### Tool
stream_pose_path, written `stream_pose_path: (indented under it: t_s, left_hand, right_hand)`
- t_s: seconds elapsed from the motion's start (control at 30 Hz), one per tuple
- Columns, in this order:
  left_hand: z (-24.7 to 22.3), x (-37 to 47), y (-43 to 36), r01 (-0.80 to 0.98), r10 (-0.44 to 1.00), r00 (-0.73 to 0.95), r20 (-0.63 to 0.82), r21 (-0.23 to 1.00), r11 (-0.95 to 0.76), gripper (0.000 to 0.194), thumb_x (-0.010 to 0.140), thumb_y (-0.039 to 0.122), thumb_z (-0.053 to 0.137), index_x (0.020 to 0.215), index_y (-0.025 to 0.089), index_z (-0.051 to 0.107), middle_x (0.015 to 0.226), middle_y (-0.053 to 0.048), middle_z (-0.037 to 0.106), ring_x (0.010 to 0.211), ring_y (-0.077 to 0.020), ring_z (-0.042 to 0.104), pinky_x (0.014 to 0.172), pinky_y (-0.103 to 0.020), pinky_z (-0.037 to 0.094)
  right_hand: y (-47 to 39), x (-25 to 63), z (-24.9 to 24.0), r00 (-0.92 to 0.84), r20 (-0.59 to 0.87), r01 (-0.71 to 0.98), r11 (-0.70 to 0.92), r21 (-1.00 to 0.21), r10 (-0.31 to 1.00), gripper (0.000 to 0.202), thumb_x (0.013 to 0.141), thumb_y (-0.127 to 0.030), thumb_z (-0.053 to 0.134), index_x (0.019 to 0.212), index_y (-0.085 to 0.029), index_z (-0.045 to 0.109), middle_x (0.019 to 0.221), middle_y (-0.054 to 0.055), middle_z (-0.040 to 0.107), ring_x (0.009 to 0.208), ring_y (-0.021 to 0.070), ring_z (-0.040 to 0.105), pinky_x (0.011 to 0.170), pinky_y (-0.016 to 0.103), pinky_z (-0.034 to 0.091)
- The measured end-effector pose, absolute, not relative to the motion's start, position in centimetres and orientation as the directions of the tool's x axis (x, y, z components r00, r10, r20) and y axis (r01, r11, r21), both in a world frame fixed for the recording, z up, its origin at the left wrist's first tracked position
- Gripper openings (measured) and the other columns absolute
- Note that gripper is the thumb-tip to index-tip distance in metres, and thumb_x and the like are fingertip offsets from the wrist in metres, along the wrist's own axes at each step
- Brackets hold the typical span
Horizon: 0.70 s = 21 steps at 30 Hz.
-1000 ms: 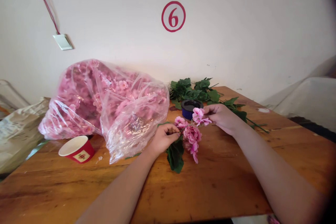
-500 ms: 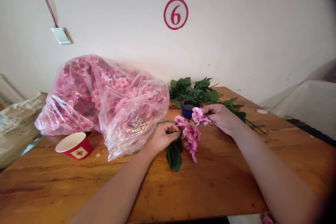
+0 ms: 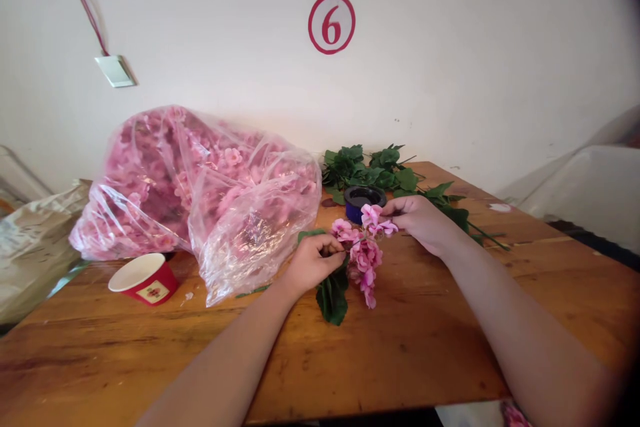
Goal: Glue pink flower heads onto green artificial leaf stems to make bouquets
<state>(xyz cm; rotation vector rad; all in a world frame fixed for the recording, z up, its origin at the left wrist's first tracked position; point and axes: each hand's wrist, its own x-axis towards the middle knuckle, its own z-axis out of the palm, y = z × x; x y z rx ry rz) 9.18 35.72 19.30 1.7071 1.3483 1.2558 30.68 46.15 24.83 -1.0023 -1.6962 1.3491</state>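
Pink artificial flowers (image 3: 366, 255) hang between my two hands over the wooden table. My left hand (image 3: 316, 260) is closed in a pinch at the left side of the blossoms, where the stem meets a dark green leaf (image 3: 332, 297) that droops below. On the other side, my right hand (image 3: 415, 217) pinches the upper right blossoms with thumb and finger. Just behind the flowers stands a dark blue round container (image 3: 356, 212) with a black rim, partly covered by the petals.
A clear plastic bag (image 3: 200, 180) full of pink flowers fills the left back. In front of it stands a red paper cup (image 3: 155, 283). Green leaf stems (image 3: 370, 170) lie at the back of the table (image 3: 400, 360), more at the right (image 3: 455, 215).
The view has shifted slightly. My right hand and the upper blossoms have moved slightly left, nearer my left hand. Both hands keep their pinch.
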Motion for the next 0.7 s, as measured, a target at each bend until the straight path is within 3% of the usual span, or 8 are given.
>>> stream_pose_path:
  t_s: [0.1,0.17,0.27,0.4,0.47,0.57,0.7]
  left_hand:
    - [19.4,9.2,35.7,0.336,0.962,-0.003,0.274,0.906,-0.257,0.020,0.074,0.032,0.067,0.071,0.013,0.065,0.059,0.002,0.052,0.053,-0.0077,0.042,0.051,-0.021,0.030]
    - [19.6,9.1,35.9,0.288,0.970,-0.019,0.244,0.930,-0.228,0.023,0.073,0.035,0.070,0.070,0.012,0.065,0.058,0.001,0.054,0.053,-0.0083,0.044,0.051,-0.021,0.032]
    - [19.8,9.1,36.1,0.199,0.976,-0.046,0.212,0.960,-0.199,0.026,0.070,0.037,0.072,0.069,0.012,0.065,0.059,0.000,0.057,0.053,-0.0090,0.047,0.052,-0.021,0.034]
    - [20.2,9.2,36.1,0.142,0.979,-0.071,0.193,0.973,-0.182,0.028,0.068,0.040,0.074,0.068,0.013,0.065,0.058,0.001,0.058,0.053,-0.0093,0.048,0.053,-0.022,0.034]
    - [20.3,9.2,36.0,0.162,0.978,-0.064,0.197,0.969,-0.185,0.028,0.068,0.040,0.074,0.067,0.013,0.065,0.058,0.001,0.057,0.053,-0.0090,0.047,0.053,-0.022,0.034]
    - [20.3,9.2,36.0,0.195,0.977,-0.042,0.211,0.960,-0.199,0.030,0.071,0.041,0.072,0.066,0.013,0.064,0.058,0.001,0.056,0.055,-0.0090,0.046,0.055,-0.022,0.033]
    - [20.2,9.1,36.0,0.231,0.975,-0.028,0.222,0.950,-0.210,0.033,0.075,0.044,0.068,0.066,0.013,0.062,0.060,0.001,0.055,0.057,-0.0095,0.046,0.056,-0.023,0.034]
  right_hand:
    - [46.1,30.5,24.8,-0.423,0.104,0.166,0.189,-0.968,0.900,0.016,0.060,-0.020,0.069,0.075,-0.019,0.070,0.072,0.002,0.069,0.063,0.0150,0.059,0.061,0.026,0.047]
    - [45.8,30.4,25.0,-0.421,0.129,0.181,0.223,-0.958,0.898,0.019,0.069,-0.032,0.069,0.084,-0.020,0.070,0.079,0.003,0.069,0.068,0.0157,0.060,0.064,0.026,0.046]
    - [45.1,30.4,25.8,-0.526,0.167,0.152,0.285,-0.946,0.834,0.040,0.079,-0.051,0.061,0.105,-0.021,0.065,0.094,0.006,0.069,0.078,0.0181,0.061,0.066,0.026,0.047]
    - [44.4,30.6,26.1,-0.721,0.232,0.082,0.414,-0.907,0.653,0.062,0.071,-0.050,0.072,0.122,-0.022,0.054,0.115,0.008,0.064,0.096,0.0235,0.061,0.076,0.030,0.048]
    - [44.4,30.5,25.9,-0.704,0.220,0.172,0.462,-0.870,0.675,0.060,0.067,-0.048,0.076,0.117,-0.020,0.058,0.108,0.007,0.066,0.095,0.0245,0.061,0.077,0.031,0.047]
    - [44.7,30.1,25.4,-0.655,0.216,0.316,0.522,-0.792,0.724,0.040,0.071,-0.049,0.071,0.095,-0.017,0.066,0.087,0.003,0.069,0.077,0.0213,0.061,0.068,0.029,0.045]
    - [44.7,29.6,25.1,-0.616,0.275,0.400,0.594,-0.698,0.738,0.034,0.074,-0.050,0.064,0.071,-0.017,0.063,0.066,0.000,0.062,0.060,0.0157,0.052,0.057,0.025,0.037]
